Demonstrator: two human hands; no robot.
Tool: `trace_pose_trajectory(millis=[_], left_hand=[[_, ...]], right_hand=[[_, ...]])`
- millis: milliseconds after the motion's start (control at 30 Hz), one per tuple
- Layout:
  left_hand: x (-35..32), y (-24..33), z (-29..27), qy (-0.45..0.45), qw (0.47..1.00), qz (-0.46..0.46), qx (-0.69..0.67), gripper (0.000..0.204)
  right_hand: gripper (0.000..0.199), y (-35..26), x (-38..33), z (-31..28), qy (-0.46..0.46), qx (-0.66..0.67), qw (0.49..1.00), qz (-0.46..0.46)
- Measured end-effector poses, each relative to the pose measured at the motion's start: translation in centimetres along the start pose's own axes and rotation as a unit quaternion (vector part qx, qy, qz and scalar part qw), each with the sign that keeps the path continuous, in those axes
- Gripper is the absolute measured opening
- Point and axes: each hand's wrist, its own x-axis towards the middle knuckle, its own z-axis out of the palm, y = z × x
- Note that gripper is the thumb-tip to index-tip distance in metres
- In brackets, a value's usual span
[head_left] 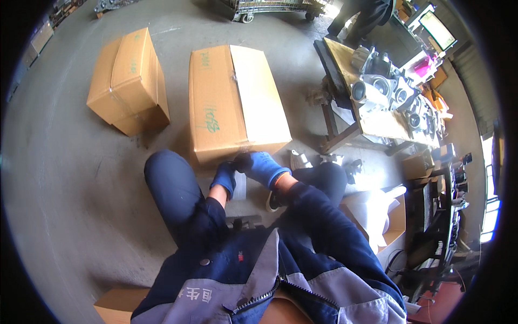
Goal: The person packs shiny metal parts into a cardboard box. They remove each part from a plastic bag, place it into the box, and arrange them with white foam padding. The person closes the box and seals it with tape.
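My left hand and my right hand, both in blue gloves, meet at the near side of a large closed cardboard carton. The fingers of both are closed and pressed together at the fingertips. Whatever they pinch is too small and dark to make out. Just below them shows a pale flat sheet; I cannot tell whether it is held. The carton has green handwriting on top, and its right flap shines in bright light.
Another closed carton stands on the floor at the left. To the right, a wooden workbench bears several cast metal housings. More metal parts lie on the floor below it. An open box with white wrapping sits beside my right knee.
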Motion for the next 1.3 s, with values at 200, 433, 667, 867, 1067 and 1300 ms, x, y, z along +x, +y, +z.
trace_pose_trajectory(millis=[200, 433, 667, 867, 1067, 1300], left_hand=[[14.6, -13.1, -5.4, -0.144, 0.929, -0.05, -0.336, 0.045], [6.5, -5.7, -3.2, -0.116, 0.991, -0.047, 0.056, 0.05], [4.9, 0.7, -2.2, -0.111, 0.986, 0.023, 0.121, 0.049], [4.2, 0.4, -3.8, -0.083, 0.983, 0.044, 0.16, 0.048], [4.1, -0.6, -3.6, -0.083, 0.97, 0.046, 0.226, 0.048], [6.4, -2.9, -5.9, -0.073, 0.776, 0.26, 0.569, 0.035]], right_hand=[[0.026, -1.1, 1.2, 0.8, 0.036, -0.048, 0.998, -0.018], [0.031, 2.7, 0.2, 4.0, 0.066, -0.04, 0.997, 0.007], [0.031, 2.1, 2.1, 3.3, 0.026, -0.017, 0.999, 0.024], [0.03, 0.3, 0.4, 3.5, 0.13, 0.082, 0.988, -0.002], [0.026, -0.5, 0.3, 2.2, 0.074, -0.105, 0.992, -0.005], [0.019, -0.8, 0.7, 2.1, 0.199, -0.137, 0.963, -0.12]])
